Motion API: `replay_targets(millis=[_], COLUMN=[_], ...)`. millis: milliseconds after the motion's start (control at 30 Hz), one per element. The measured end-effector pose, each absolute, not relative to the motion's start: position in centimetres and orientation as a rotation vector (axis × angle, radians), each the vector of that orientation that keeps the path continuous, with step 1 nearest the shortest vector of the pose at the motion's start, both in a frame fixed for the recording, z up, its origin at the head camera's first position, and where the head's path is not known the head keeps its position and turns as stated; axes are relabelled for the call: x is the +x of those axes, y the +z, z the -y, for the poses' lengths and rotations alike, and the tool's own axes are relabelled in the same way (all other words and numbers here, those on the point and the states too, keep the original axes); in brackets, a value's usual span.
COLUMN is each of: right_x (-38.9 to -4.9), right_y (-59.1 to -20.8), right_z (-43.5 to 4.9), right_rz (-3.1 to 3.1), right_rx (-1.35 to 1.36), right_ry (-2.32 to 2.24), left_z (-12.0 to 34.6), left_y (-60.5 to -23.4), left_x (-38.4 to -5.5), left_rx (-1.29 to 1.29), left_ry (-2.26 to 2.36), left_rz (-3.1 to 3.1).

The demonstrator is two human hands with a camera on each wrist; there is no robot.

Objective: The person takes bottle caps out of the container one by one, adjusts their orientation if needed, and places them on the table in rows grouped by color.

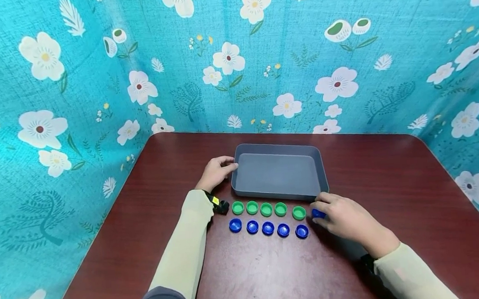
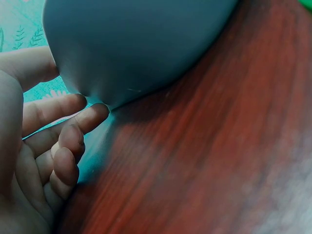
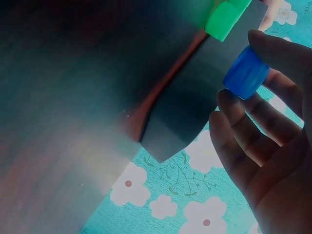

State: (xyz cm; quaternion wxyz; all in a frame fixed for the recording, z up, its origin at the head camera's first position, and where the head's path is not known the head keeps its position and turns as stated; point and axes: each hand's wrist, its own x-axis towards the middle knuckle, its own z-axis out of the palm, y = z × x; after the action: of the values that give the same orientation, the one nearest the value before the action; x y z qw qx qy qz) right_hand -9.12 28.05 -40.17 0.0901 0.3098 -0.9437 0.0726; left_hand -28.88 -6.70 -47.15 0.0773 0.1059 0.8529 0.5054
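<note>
My right hand pinches a blue bottle cap between thumb and fingers, beside the tray's near right corner. My left hand holds the left wall of a grey rectangular tray; in the left wrist view its fingertips press on the outer wall and the thumb passes behind the edge. Several green bottle caps stand in a row just in front of the tray, hollow side up. Nearer to me, a second row holds several blue bottle caps, also hollow side up.
Everything stands on a dark red-brown wooden table with rounded far corners. A turquoise flowered cloth hangs behind the table and along both sides. Each wrist wears a dark strap with a small device.
</note>
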Motion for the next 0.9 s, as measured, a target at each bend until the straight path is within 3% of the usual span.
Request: replay_targets(millis=[900], right_x=[-8.16], right_y=[-40.84], right_z=[-27.96], right_rz=[2.863], right_rx=[1.000], right_ry=[0.281], left_z=[6.71], left_y=[-47.07], left_x=[-28.96], left_rx=[0.321], left_ry=[1.519], left_rz=[-2.538])
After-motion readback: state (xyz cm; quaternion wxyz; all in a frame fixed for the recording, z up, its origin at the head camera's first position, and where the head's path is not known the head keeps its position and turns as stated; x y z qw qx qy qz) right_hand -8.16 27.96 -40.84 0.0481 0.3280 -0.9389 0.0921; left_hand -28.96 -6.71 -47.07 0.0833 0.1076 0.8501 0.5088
